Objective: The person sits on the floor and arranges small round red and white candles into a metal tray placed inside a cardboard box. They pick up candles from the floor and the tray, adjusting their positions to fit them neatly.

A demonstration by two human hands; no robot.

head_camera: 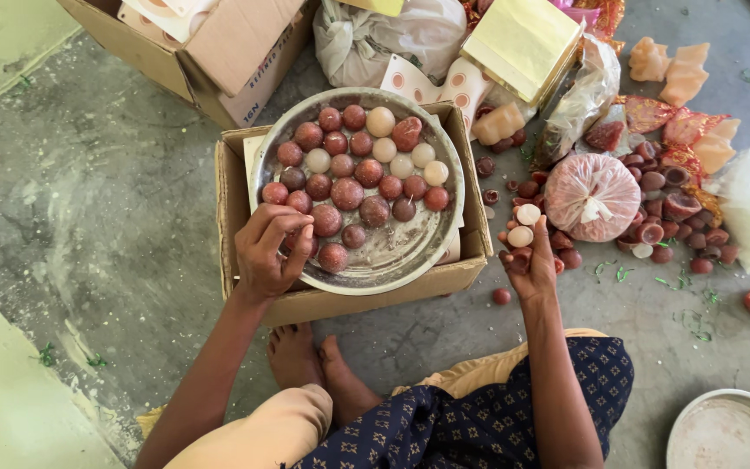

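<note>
Seen from the head camera, the round metal tray (392, 252) of smooth reddish-brown and cream wax balls (347, 193) sits in a cardboard box (349, 300). The left hand (269, 252), fingers curled, pinches a ball at the tray's near rim. The right hand (527, 256), just beyond the box, cups several small candles (524, 224).

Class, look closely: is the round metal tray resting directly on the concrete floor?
No, the metal tray sits on top of an open cardboard box, which stands on the floor.

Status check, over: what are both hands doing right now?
Left hand setting a reddish ball on the metal tray. Right hand cupping several small candles. Nothing blocking.
</note>
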